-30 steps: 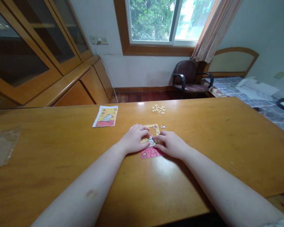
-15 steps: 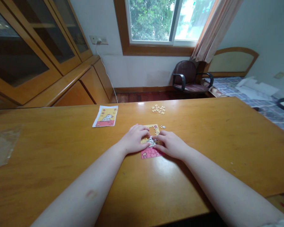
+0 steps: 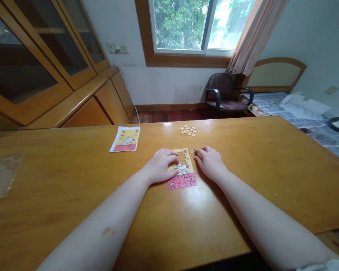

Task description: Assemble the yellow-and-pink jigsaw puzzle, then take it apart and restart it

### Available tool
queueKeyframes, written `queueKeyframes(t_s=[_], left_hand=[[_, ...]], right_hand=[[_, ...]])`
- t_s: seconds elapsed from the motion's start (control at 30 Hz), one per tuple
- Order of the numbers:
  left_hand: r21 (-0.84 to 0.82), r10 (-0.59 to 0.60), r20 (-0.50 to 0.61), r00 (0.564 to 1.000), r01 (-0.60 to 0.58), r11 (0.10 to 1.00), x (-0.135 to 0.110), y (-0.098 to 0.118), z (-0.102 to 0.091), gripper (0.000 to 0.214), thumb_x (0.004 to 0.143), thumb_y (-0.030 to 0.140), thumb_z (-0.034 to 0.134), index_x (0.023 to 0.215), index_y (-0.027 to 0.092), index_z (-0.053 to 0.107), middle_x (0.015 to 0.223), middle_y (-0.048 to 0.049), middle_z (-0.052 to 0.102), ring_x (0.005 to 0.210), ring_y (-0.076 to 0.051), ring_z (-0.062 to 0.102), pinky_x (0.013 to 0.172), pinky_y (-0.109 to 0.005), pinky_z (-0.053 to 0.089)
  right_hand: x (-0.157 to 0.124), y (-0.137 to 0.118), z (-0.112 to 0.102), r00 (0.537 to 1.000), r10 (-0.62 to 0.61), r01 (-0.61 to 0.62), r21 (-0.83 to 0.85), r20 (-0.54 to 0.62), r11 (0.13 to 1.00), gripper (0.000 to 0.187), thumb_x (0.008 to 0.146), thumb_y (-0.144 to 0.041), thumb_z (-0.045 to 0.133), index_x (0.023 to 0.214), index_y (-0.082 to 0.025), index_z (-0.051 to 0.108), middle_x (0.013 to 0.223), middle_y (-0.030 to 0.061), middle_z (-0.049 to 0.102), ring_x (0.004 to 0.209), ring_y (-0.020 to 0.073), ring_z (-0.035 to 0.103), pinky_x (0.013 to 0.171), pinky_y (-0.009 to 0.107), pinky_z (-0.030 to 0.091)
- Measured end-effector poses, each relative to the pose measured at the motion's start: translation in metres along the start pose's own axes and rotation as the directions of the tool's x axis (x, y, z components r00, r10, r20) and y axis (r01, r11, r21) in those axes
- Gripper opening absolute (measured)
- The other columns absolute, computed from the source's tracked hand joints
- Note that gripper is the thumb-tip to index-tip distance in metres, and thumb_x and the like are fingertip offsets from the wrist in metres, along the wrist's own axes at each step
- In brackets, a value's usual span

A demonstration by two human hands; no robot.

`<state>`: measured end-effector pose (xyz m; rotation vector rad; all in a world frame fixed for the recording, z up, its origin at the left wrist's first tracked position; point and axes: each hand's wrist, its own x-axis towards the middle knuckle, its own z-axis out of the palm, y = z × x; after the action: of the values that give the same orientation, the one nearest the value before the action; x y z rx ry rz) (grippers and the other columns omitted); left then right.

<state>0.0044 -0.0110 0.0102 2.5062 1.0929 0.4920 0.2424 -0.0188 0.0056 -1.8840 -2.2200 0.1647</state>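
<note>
A partly assembled jigsaw puzzle (image 3: pixel 183 180) lies flat on the table, with a pink lower part, a white animal in the middle and a yellow border around a gap near the top. My left hand (image 3: pixel 165 165) rests on its left edge, fingers apart and curved over the pieces. To the right of the puzzle, my right hand (image 3: pixel 210 162) has its index fingertip at a few loose jigsaw pieces (image 3: pixel 192 151). Its thumb is apart from the index finger, and no piece shows between them. The left side of the puzzle is partly hidden under my left hand.
A pile of jigsaw pieces (image 3: pixel 188 130) lies near the table's far edge. The printed picture sheet (image 3: pixel 125 139) is at the back left, and a clear plastic sheet (image 3: pixel 2 173) lies far left. Beyond the wooden table (image 3: pixel 243 150) stands an armchair (image 3: pixel 222 92).
My right hand has moved off the puzzle, right and slightly away from me, to the small loose pieces. My left hand has stayed on the puzzle's left side.
</note>
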Motion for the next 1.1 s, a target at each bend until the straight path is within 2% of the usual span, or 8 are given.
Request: queueKeyframes(t_s=[0.13, 0.3, 0.6, 0.87, 1.03, 1.1], left_hand=[[-0.005, 0.002, -0.002, 1.000, -0.002, 1.000, 0.000, 0.001, -0.001, 0.024, 0.076, 0.038, 0.066, 0.097, 0.025, 0.066, 0.119, -0.0049, 0.061, 0.112, -0.026, 0.054, 0.110, -0.049, 0.032], [-0.016, 0.000, 0.011, 1.000, 0.000, 1.000, 0.000, 0.001, -0.002, 0.026, 0.078, 0.038, 0.064, 0.100, 0.025, 0.066, 0.121, -0.0051, 0.061, 0.113, -0.026, 0.053, 0.110, -0.049, 0.032], [-0.026, -0.002, 0.020, 1.000, 0.003, 1.000, 0.000, 0.002, -0.004, 0.025, 0.081, 0.037, 0.062, 0.102, 0.024, 0.065, 0.124, -0.0069, 0.060, 0.115, -0.027, 0.053, 0.107, -0.047, 0.036], [-0.033, -0.020, 0.014, 1.000, 0.021, 0.999, 0.000, 0.002, -0.004, 0.027, 0.082, 0.036, 0.061, 0.106, 0.023, 0.065, 0.129, -0.0083, 0.058, 0.118, -0.028, 0.051, 0.107, -0.047, 0.037], [-0.031, -0.018, 0.019, 1.000, 0.019, 0.999, 0.001, 0.002, -0.003, 0.027, 0.082, 0.035, 0.062, 0.106, 0.023, 0.065, 0.128, -0.0082, 0.058, 0.118, -0.027, 0.052, 0.108, -0.047, 0.036], [-0.030, -0.018, 0.018, 1.000, 0.018, 0.999, 0.001, 0.002, -0.003, 0.027, 0.082, 0.035, 0.062, 0.106, 0.023, 0.065, 0.128, -0.0083, 0.058, 0.118, -0.027, 0.052, 0.107, -0.047, 0.036]], right_hand=[[0.001, -0.002, 0.000, 1.000, -0.018, 0.018, -0.002, 0.018, 1.000, 0.023, 0.092, -0.037, 0.055, 0.104, -0.023, 0.069, 0.105, 0.0110, 0.063, 0.097, 0.0249, 0.057, 0.084, 0.037, 0.041], [0.000, -0.005, -0.003, 0.999, -0.016, 0.013, 0.048, 0.052, 0.999, 0.014, 0.089, -0.030, 0.058, 0.087, -0.021, 0.070, 0.096, 0.0085, 0.066, 0.093, 0.0223, 0.059, 0.081, 0.034, 0.042], [-0.005, -0.010, -0.010, 0.991, 0.017, -0.031, 0.097, 0.133, 0.995, 0.009, 0.083, -0.022, 0.057, 0.082, -0.018, 0.065, 0.092, 0.0088, 0.066, 0.089, 0.0220, 0.060, 0.080, 0.033, 0.042], [-0.008, -0.013, -0.012, 0.993, 0.024, -0.043, 0.165, 0.116, 0.985, 0.003, 0.079, -0.019, 0.059, 0.076, -0.019, 0.060, 0.085, 0.0061, 0.067, 0.082, 0.0190, 0.059, 0.075, 0.029, 0.042], [-0.009, -0.013, -0.012, 0.990, 0.040, -0.069, 0.215, 0.135, 0.974, 0.008, 0.079, -0.014, 0.056, 0.074, -0.019, 0.060, 0.079, 0.0028, 0.067, 0.073, 0.0156, 0.058, 0.067, 0.025, 0.039], [-0.010, -0.012, -0.013, 0.991, 0.049, -0.079, 0.247, 0.126, 0.966, 0.007, 0.079, -0.014, 0.056, 0.079, -0.019, 0.061, 0.079, 0.0023, 0.067, 0.071, 0.0146, 0.057, 0.065, 0.025, 0.038]])
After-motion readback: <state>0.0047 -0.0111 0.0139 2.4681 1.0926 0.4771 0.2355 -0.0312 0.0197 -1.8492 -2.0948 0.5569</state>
